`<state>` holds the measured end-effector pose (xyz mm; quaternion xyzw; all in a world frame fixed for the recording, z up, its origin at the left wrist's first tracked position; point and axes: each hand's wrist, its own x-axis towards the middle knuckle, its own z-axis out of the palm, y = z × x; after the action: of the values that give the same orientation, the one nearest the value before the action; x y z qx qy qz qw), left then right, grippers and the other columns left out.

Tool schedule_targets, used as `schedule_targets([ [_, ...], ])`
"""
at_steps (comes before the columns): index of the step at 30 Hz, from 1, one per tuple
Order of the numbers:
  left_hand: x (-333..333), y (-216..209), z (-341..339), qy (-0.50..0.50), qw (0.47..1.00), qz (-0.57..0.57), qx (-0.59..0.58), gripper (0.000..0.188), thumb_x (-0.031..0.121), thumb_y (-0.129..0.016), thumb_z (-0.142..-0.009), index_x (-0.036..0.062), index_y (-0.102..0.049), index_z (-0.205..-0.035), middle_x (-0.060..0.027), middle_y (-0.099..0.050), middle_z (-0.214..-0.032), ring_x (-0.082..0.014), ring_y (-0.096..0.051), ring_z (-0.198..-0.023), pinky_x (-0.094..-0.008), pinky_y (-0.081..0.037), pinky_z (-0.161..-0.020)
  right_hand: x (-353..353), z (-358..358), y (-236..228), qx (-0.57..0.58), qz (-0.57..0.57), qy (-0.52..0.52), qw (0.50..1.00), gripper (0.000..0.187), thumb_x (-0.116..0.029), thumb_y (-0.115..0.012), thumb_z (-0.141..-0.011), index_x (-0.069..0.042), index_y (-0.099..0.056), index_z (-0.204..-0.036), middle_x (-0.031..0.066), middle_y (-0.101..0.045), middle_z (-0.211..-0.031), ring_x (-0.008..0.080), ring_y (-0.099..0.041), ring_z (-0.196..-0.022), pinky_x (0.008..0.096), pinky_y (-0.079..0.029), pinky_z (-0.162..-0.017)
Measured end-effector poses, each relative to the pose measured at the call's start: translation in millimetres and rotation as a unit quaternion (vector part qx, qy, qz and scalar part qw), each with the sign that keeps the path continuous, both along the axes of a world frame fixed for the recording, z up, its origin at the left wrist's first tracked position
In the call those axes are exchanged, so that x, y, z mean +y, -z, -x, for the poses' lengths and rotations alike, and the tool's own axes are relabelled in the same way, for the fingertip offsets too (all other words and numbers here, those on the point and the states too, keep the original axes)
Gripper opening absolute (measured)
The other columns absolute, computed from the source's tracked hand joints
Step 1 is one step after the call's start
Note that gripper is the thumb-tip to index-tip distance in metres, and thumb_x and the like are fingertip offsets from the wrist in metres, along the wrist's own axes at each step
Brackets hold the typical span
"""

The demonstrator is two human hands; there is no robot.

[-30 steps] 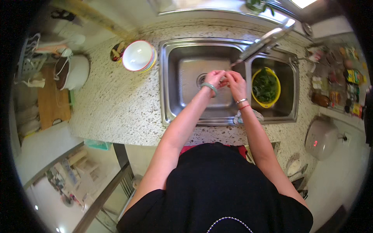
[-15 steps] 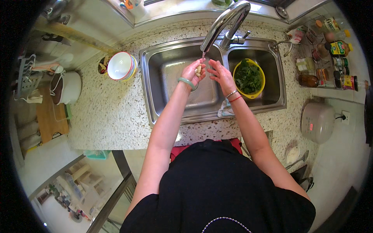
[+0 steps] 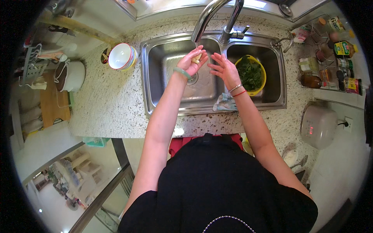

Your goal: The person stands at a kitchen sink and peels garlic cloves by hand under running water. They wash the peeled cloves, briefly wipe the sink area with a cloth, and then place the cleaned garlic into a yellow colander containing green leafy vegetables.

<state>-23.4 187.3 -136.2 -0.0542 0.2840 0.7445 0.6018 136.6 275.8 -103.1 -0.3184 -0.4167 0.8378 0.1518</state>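
Palm up over the left basin, my left hand [image 3: 190,63] cups a few pale pieces that look like peeled garlic cloves [image 3: 197,58]. Its fingertips are just below the mouth of the chrome tap [image 3: 202,24], and a green bangle circles the wrist. My right hand [image 3: 228,72] hovers beside it near the divider, with its fingers spread and nothing in them. The two hands are apart. Below them lies the steel double sink [image 3: 202,93], its drain partly hidden by my left wrist. Whether water is running now is hard to make out.
A yellow basket [image 3: 264,77] of leafy greens [image 3: 248,73] stands in the right basin. A cloth [image 3: 225,103] lies on the sink's front rim. Stacked bowls [image 3: 121,57] stand left of the sink; a rack of jars [image 3: 322,72] and a grey appliance [image 3: 319,126] are at right.
My left hand has shifted slightly left with the cloves. The right hand has stayed open beside it. The whole view has tilted a little, and the thin water stream shows less.
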Motion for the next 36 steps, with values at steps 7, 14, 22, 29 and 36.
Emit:
schedule_targets([
  [7,-2,9,9,0.017,0.999,-0.013,-0.031,0.012,0.013,-0.049,-0.091,0.0096,-0.051,-0.102,-0.0060,-0.058,-0.086,-0.0151,-0.055,-0.067,-0.0265,-0.050,-0.064,14,-4,8,0.081,0.148,0.031,0.985,0.053,-0.037,-0.042,-0.094,0.006,-0.038,-0.125,0.0206,-0.046,-0.126,0.0312,-0.054,-0.106,0.0398,-0.046,-0.089],
  [14,4,5,-4,-0.077,0.991,0.108,0.026,0.016,0.011,-0.046,-0.091,0.0087,-0.050,-0.107,-0.0061,-0.060,-0.099,-0.0195,-0.060,-0.081,-0.0316,-0.052,-0.064,19,20,-7,0.142,0.300,0.045,0.942,0.042,-0.024,-0.043,-0.094,0.008,-0.041,-0.121,0.0234,-0.046,-0.124,0.0343,-0.048,-0.114,0.0431,-0.040,-0.099],
  [22,11,6,-3,-0.031,0.997,-0.051,-0.049,0.021,0.017,-0.038,-0.096,0.0048,-0.047,-0.111,-0.0121,-0.057,-0.108,-0.0207,-0.059,-0.091,-0.0334,-0.053,-0.074,38,8,1,0.075,0.144,0.053,0.985,0.028,-0.014,-0.051,-0.089,0.001,-0.051,-0.112,0.0143,-0.059,-0.108,0.0243,-0.060,-0.096,0.0354,-0.049,-0.081],
  [29,5,7,-7,-0.075,0.995,0.009,-0.060,0.022,0.017,-0.040,-0.095,0.0023,-0.047,-0.110,-0.0168,-0.054,-0.117,-0.0247,-0.058,-0.097,-0.0339,-0.053,-0.081,29,14,3,0.092,0.195,0.012,0.976,0.028,-0.016,-0.051,-0.089,0.003,-0.052,-0.110,0.0161,-0.059,-0.108,0.0250,-0.060,-0.094,0.0337,-0.050,-0.080],
  [36,-7,15,9,-0.102,0.993,0.012,-0.065,0.022,0.016,-0.043,-0.094,0.0030,-0.052,-0.108,-0.0132,-0.059,-0.108,-0.0229,-0.059,-0.099,-0.0339,-0.052,-0.084,39,12,9,0.060,0.201,0.026,0.977,0.026,-0.017,-0.053,-0.088,-0.001,-0.054,-0.108,0.0135,-0.061,-0.105,0.0233,-0.060,-0.092,0.0319,-0.050,-0.077],
])
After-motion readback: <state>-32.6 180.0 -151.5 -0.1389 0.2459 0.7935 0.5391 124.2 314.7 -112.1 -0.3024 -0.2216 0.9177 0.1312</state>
